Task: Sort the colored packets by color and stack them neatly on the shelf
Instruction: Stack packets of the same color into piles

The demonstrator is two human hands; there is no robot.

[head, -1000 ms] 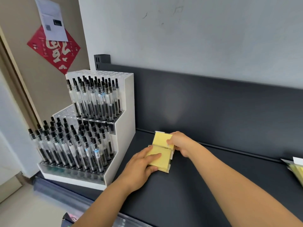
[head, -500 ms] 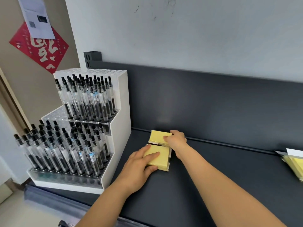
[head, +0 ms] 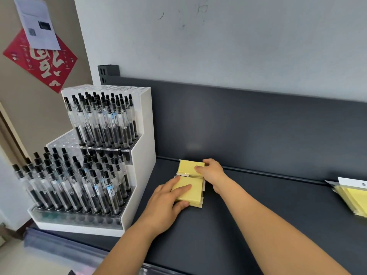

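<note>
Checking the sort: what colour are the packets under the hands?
Yellow packets, clearest in the head view.

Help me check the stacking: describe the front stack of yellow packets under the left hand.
The front stack of yellow packets is a low pile of pale yellow, square, paper-like pads with whitish wrapper edges showing along its right side. It lies flat on the dark shelf, just right of the white pen rack. The left hand rests on top, thumb at its near edge. A second yellow stack abuts it behind.
</note>
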